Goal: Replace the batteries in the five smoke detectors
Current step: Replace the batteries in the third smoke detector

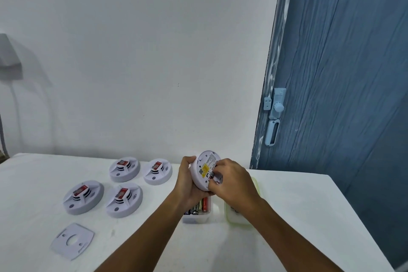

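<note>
Left hand [187, 183] grips detector [204, 170] | yellow label [205, 168] unreadable | right hand [229, 181] at back

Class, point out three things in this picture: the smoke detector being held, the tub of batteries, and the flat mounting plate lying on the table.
Held detector [203, 169], head view: on its back face, at the yellow label.
Battery tub [196, 218], head view: on its near white wall.
Mounting plate [64, 244], head view: on its flat face, left of the centre hole.

White table [298, 205]: four detectors [125, 168], mounting plate [72, 240], battery tub [196, 218], lid [237, 216].
</note>
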A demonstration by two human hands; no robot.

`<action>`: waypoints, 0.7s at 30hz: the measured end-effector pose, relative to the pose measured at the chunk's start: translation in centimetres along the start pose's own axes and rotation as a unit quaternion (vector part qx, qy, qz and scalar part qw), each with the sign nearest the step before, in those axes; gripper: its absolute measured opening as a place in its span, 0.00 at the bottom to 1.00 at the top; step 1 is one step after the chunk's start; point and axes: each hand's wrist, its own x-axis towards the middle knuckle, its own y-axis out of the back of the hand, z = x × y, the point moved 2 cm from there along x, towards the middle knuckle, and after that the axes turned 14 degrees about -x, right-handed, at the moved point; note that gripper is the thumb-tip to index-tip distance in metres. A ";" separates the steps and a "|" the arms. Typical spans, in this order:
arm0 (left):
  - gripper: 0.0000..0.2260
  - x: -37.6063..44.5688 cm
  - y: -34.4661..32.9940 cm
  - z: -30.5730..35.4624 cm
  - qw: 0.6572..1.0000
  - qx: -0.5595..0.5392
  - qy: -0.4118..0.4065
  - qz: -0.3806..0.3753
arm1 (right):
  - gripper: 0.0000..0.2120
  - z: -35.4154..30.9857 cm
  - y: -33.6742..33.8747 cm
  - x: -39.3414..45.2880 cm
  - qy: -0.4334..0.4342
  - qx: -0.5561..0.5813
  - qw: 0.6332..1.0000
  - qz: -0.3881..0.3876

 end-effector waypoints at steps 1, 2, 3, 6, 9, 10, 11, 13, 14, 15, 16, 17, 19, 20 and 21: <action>0.24 0.0 -0.1 -0.1 1.000 0.006 0.002 0.003 | 0.12 0.0 0.0 0.0 -0.002 -0.011 1.000 -0.009; 0.23 0.1 -0.1 -0.2 1.000 0.011 0.003 0.005 | 0.11 0.0 0.1 0.0 -0.004 -0.015 1.000 -0.016; 0.23 0.1 -0.2 -0.4 1.000 0.013 0.004 0.006 | 0.10 0.1 0.2 -0.1 -0.008 -0.015 1.000 -0.020; 0.23 0.3 -0.5 -0.7 1.000 0.007 0.005 0.004 | 0.09 0.3 0.3 -0.2 -0.018 -0.001 1.000 -0.021; 0.23 0.5 -0.7 -0.8 1.000 0.005 0.007 -0.002 | 0.08 0.5 0.4 -0.3 -0.028 0.014 0.999 -0.015; 0.24 0.6 -0.8 -0.8 1.000 0.006 0.007 -0.003 | 0.09 0.6 0.4 -0.3 -0.028 0.016 0.999 -0.013; 0.24 0.6 -0.8 -0.8 1.000 0.008 0.008 -0.004 | 0.09 0.7 0.4 -0.3 -0.027 0.017 0.999 -0.012; 0.24 0.8 -0.8 -0.8 1.000 0.012 0.008 -0.005 | 0.12 0.9 0.3 -0.4 -0.025 0.020 0.999 -0.012; 0.24 0.9 -0.9 -0.8 1.000 0.013 0.009 -0.004 | 0.14 1.0 0.3 -0.5 -0.024 0.025 0.999 -0.012; 0.24 1.0 -0.9 -0.9 1.000 0.014 0.011 -0.002 | 0.15 1.0 0.2 -0.5 -0.024 0.029 0.999 -0.012; 0.23 1.1 -0.9 -0.9 1.000 0.014 0.012 -0.001 | 0.15 1.1 0.2 -0.5 -0.023 0.032 0.999 -0.012; 0.23 1.1 -0.8 -1.0 1.000 0.013 0.013 -0.001 | 0.16 1.2 0.1 -0.5 -0.023 0.034 0.999 -0.013; 0.23 1.3 -0.7 -1.0 1.000 0.014 0.013 -0.003 | 0.16 1.3 0.0 -0.6 -0.027 0.042 0.999 -0.013; 0.23 1.3 -0.6 -1.1 1.000 0.016 0.014 -0.004 | 0.16 1.3 -0.1 -0.7 -0.030 0.047 0.998 -0.013; 0.24 1.4 -0.6 -1.1 1.000 0.018 0.015 -0.004 | 0.17 1.3 -0.2 -0.7 -0.032 0.052 0.998 -0.012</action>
